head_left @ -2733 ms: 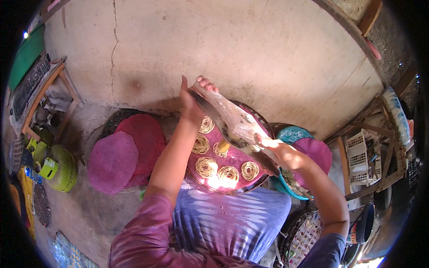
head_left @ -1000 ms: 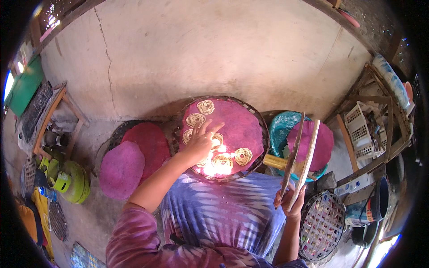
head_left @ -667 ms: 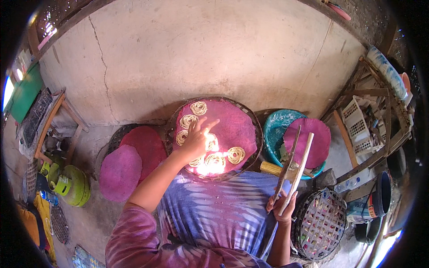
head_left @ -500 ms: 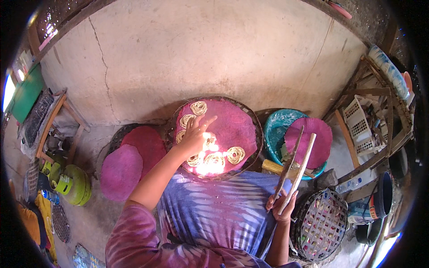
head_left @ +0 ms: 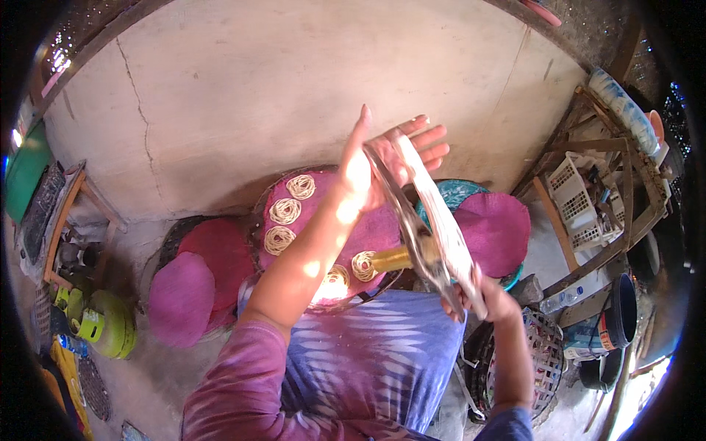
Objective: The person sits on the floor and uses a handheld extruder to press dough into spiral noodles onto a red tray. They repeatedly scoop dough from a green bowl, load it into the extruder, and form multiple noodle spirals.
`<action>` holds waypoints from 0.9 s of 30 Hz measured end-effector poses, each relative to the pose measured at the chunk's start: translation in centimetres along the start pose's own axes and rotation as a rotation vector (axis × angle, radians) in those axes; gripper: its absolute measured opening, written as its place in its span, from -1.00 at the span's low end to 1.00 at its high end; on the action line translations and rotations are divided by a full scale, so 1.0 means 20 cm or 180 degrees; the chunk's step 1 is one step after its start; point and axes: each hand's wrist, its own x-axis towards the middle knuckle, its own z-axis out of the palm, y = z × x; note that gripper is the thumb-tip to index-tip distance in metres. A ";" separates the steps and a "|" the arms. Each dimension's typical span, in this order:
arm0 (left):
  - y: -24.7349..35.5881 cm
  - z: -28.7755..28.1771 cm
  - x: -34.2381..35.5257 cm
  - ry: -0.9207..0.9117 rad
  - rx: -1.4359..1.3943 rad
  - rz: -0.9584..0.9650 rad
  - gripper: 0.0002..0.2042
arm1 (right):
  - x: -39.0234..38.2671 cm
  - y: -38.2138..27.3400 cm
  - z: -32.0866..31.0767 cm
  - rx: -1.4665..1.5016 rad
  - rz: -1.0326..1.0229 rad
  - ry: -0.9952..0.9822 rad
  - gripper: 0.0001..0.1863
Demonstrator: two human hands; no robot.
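My right hand [head_left: 497,300] grips the near ends of a two-handled press [head_left: 450,213], whose two long pale and dark bars are blurred by motion. A yellowish cylinder [head_left: 393,258] sticks out leftward from the middle of the press. At the bars' far ends my left hand [head_left: 357,167] lies with thumb and fingers spread, its palm against or just behind them; exact contact is unclear. Below, pale noodle-like coils [head_left: 285,212] rest on a round purple cloth [head_left: 357,234] over a dark-rimmed tray. My left forearm hides part of it.
Pink and red round cloths [head_left: 182,298] lie at the left, near a green gas cylinder [head_left: 110,323]. A teal basin [head_left: 448,192] with another purple cloth stands at the right. Nearer is a woven basket [head_left: 540,360]. A wall [head_left: 294,88] rises behind; a wooden rack [head_left: 625,169] stands far right.
My left hand has left the coils and moved up and right to the press's far bar ends. The press has shifted left and tilted, its cylinder now over the tray's right edge.
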 end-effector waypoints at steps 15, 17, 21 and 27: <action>0.03 -0.73 0.10 0.0519 -0.1396 0.1117 -0.53 | 0.58 -0.38 -0.03 -0.1796 0.1035 0.0367 -0.09; 0.01 -0.67 0.09 0.0858 -0.1521 0.1038 -0.54 | 0.53 -0.42 -0.02 -0.1806 0.0984 0.0327 -0.09; -0.03 -0.62 0.11 0.1010 -0.1558 0.1079 -0.58 | 0.50 -0.50 -0.03 -0.2115 0.1007 0.0548 -0.11; 0.06 -0.66 0.11 0.0642 -0.1000 0.1074 -0.66 | 0.54 -0.40 0.02 -0.1895 0.0833 0.0614 -0.16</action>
